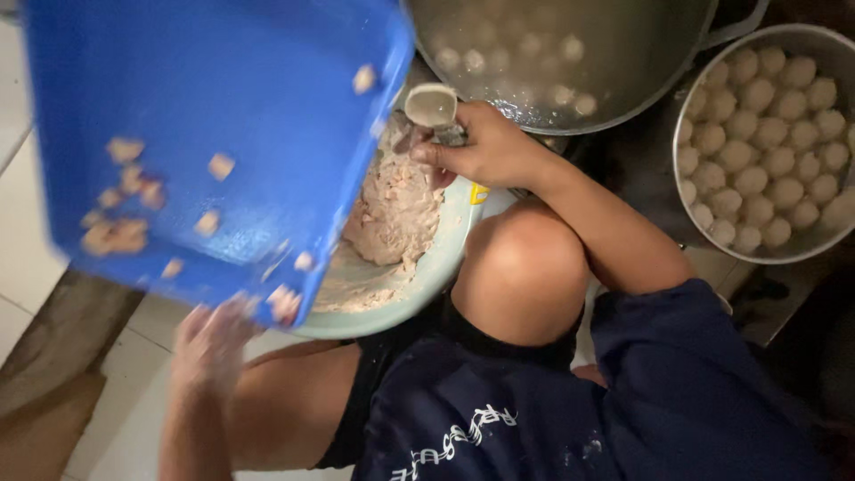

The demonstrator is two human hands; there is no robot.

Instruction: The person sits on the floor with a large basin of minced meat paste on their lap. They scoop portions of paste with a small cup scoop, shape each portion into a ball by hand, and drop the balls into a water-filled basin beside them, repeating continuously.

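Note:
My left hand (209, 343) grips the near edge of a blue plastic tray (214, 134) and holds it tilted over a pale green bowl (441, 267). Bits of pinkish paste cling to the tray. The bowl holds a mound of pinkish ground paste (396, 209). My right hand (485, 147) is shut on a metal spoon (432, 107) at the bowl's far rim. My bare knee (521, 267) rises between the bowl and my right arm.
A large metal pot (623, 62) with pale balls floating in water stands beyond the bowl. To the right, a round metal basin (681, 209) is full of several pale round balls. White floor tiles (22, 232) lie at the left.

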